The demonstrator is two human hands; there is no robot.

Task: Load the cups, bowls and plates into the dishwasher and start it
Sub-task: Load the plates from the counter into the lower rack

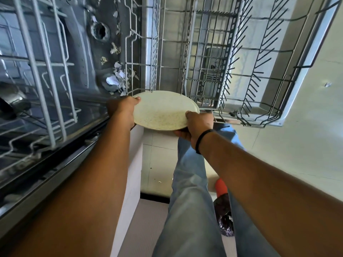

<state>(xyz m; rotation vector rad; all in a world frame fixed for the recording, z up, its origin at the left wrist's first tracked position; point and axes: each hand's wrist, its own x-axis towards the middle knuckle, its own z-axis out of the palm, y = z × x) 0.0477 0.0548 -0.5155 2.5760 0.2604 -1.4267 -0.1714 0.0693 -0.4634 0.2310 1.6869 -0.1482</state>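
Fingers of both hands — left hand (121,110), right hand (197,127) — grip a round cream speckled plate (161,110), fingertips hidden beneath, beside the grey wire dishwasher rack (241,71).

Home kitchen, open dishwasher (104,58) with pulled-out wire racks (241,62), tiled floor (159,164), white cabinet side (133,173)

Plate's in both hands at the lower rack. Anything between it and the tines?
Nothing visible. The plate is gripped by the left hand and the right hand at the near edge of the lower rack, whose rows of tines hold no dishes. Its far rim already meets the rack's nearest wires.
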